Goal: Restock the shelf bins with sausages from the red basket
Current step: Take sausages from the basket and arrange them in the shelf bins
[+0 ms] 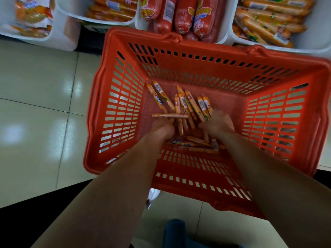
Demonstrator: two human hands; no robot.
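Both hands were down inside the red basket (206, 44), among the thin sausages (182, 104).
Left hand (162, 127) curled over sausages on the basket's floor. Right hand (217, 122), blurred, lay against others. I couldn't tell whether either gripped any. White shelf bins (317, 29) of sausages stood beyond the basket's far rim.

You have a red slotted plastic basket (141, 35), smooth and a little matt. The thin orange sausages (186, 104) in it wear glossy printed film. The white shelf bins (60, 33) are smooth plastic, and the beige floor tiles (35, 77) shine glossy.
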